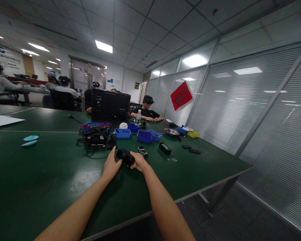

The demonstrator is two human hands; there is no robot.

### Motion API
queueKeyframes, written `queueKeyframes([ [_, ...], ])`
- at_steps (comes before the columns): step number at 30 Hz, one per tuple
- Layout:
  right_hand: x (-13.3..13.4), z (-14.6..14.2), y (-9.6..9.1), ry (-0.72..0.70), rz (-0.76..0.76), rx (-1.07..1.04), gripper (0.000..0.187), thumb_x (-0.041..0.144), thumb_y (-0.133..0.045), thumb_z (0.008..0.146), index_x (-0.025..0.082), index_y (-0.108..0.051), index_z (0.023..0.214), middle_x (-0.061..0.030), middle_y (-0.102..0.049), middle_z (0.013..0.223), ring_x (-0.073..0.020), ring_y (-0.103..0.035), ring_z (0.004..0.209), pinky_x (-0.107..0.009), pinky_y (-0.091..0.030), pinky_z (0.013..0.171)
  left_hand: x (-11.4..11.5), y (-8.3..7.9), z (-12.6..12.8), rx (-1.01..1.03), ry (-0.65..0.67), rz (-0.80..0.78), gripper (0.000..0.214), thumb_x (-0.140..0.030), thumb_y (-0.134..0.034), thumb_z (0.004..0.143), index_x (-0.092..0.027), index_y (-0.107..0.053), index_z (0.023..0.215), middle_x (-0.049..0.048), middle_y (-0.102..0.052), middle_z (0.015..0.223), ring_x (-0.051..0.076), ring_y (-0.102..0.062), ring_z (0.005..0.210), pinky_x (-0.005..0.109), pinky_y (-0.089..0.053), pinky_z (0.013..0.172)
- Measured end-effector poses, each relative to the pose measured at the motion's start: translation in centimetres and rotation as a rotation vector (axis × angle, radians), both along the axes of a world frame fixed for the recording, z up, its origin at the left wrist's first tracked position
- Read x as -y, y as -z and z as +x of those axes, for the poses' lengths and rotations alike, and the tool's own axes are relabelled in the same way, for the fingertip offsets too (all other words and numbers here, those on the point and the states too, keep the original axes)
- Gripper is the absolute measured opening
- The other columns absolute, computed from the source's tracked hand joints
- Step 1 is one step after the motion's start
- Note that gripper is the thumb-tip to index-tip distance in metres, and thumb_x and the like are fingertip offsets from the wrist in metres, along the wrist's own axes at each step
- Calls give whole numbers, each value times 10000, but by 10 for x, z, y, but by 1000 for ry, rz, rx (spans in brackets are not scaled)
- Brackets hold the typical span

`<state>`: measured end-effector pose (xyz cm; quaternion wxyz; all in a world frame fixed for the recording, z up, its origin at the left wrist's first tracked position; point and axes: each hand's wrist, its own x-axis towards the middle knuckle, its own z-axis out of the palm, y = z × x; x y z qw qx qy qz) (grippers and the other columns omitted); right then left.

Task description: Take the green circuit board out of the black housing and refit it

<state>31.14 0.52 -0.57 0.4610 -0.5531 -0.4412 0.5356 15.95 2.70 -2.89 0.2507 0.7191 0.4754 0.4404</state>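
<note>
Both of my hands grip a small black box-like device [124,155] just above the green table [40,180]. My left hand [111,165] closes on its near left end. My right hand [137,161] wraps round its right end, fingers curled under it. Close behind lie a small blue-and-grey part [141,150] and a black rectangular block [165,148].
Several blue bins [144,136], a yellow bin [193,134], a metal bowl [172,132], black devices with cables [95,140] and a large black case [110,105] stand further back. A seated person [147,112] faces me; others sit far left. A glass wall runs along the right.
</note>
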Motion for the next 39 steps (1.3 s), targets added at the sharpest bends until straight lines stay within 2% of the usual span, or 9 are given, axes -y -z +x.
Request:
queueKeyframes([
  [4, 6, 5, -3, -190, -179, -11, 331, 354, -234, 888, 130, -471, 832, -44, -573, 529, -156, -586, 440, -191, -400, 311, -5, 4, -4, -97, 151, 101, 671, -133, -491, 633, -206, -355, 1286, 43, -408, 1317, 191, -402, 1182, 303, -317, 1005],
  [8, 9, 10, -6, -204, -218, 149, 399, 366, -204, 885, 107, -494, 798, -85, -600, 554, -173, -598, 442, -220, -421, 335, -7, 8, -3, -136, 240, 102, 443, -171, -447, 682, -187, -513, 1120, 40, -520, 1167, 165, -469, 1097, 286, -340, 981],
  [11, 10, 12, -9, -53, -155, 459, 457, 413, -235, 876, 96, -538, 747, -113, -616, 603, -170, -612, 495, -233, -448, 423, -4, 7, -2, -151, 224, 161, 363, -199, -443, 719, -192, -540, 1069, 40, -534, 1118, 164, -485, 1062, 288, -350, 965],
  [15, 14, 16, -18, 322, 15, 1025, 418, 420, -327, 853, 135, -622, 775, -137, -648, 819, -212, -616, 794, -285, -445, 675, 1, 2, -3, -199, 219, 171, 320, -243, -438, 765, -213, -553, 1062, 33, -533, 1124, 167, -495, 1049, 288, -359, 944],
  [17, 17, 21, -23, 457, 47, 1142, 412, 413, -297, 863, 179, -635, 836, -113, -644, 887, -219, -591, 852, -299, -419, 711, 3, 0, -4, -220, 211, 137, 375, -283, -433, 786, -225, -504, 1150, 36, -535, 1141, 177, -497, 1052, 299, -359, 936],
  [22, 20, 39, -28, 648, 45, 1110, 452, 435, -228, 871, 202, -589, 1010, -111, -593, 993, -245, -550, 912, -333, -397, 713, 4, -3, -4, -223, 166, 20, 625, -441, -446, 787, -226, -262, 1344, 57, -544, 1182, 222, -509, 1049, 338, -364, 910],
  [27, 16, 46, -19, 577, -76, 1164, 588, 535, -316, 816, 76, -532, 1113, -220, -496, 1115, -333, -447, 1076, -421, -366, 800, 3, -1, -4, -232, 227, -15, 762, -498, -494, 741, -220, -176, 1374, 72, -474, 1278, 239, -466, 1127, 330, -347, 930],
  [30, 12, 44, -10, 505, -125, 1215, 532, 498, -395, 792, 69, -553, 1064, -222, -508, 1093, -345, -452, 1067, -438, -368, 798, 2, 1, -4, -258, 232, -14, 835, -517, -533, 701, -209, -156, 1379, 87, -459, 1293, 249, -454, 1145, 329, -341, 940],
  [39, 8, 41, 1, 476, 81, 1263, 330, 242, -527, 743, 183, -478, 1063, -119, -510, 1081, -235, -485, 1025, -339, -364, 818, 3, 4, -2, -305, 224, 58, 624, -479, -525, 717, -199, -404, 1262, 79, -507, 1226, 219, -470, 1119, 308, -335, 951],
])
